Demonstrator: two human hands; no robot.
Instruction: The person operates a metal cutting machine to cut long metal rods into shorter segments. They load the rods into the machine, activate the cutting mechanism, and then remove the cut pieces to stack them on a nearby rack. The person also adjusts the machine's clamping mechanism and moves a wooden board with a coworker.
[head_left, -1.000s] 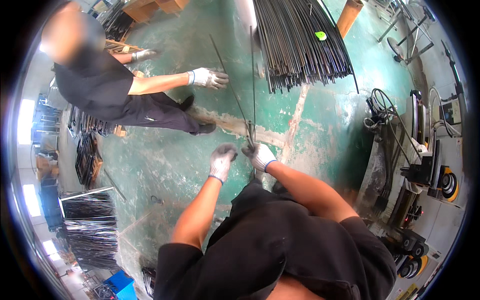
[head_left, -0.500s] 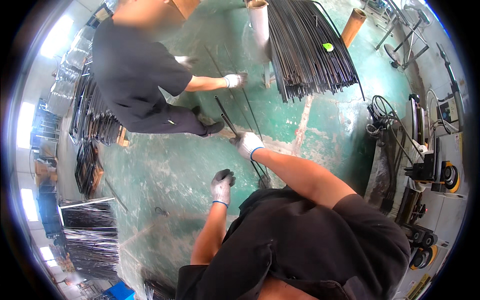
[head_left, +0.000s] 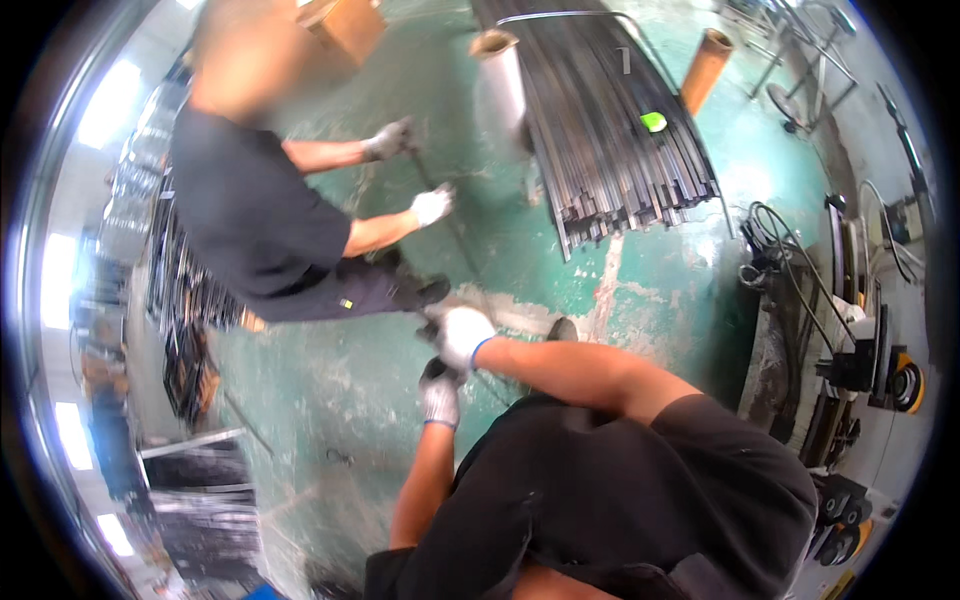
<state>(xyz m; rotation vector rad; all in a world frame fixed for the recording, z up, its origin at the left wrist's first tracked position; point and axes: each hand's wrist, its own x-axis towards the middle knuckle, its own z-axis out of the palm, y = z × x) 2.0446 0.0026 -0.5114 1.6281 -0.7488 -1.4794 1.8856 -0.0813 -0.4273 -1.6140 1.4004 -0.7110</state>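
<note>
My right hand (head_left: pixel 464 338), in a white glove with dark fingers and a blue cuff, is closed round thin dark metal tubes (head_left: pixel 492 387). Their lower part slants down toward my body; the hand covers much of the rest. My left hand (head_left: pixel 440 393), gloved alike, is right below and against the right one with curled fingers. Whatever lies in it is hidden. Ahead on the left, a co-worker in dark clothes (head_left: pixel 255 200) holds a long dark rod (head_left: pixel 462 243) with two gloved hands, one above the other.
A broad stack of dark metal tubes (head_left: pixel 600 130) with a green item (head_left: pixel 653 122) on top lies ahead. Beside it stand a pale roll (head_left: pixel 500 85) and a brown cardboard tube (head_left: pixel 706 70). Machinery (head_left: pixel 860 350) lines the right; more metal bundles (head_left: pixel 205 510) are at left.
My right hand has moved left and down with the tubes. My left hand has come up against it. The co-worker has shifted and now grips the rod with two hands.
</note>
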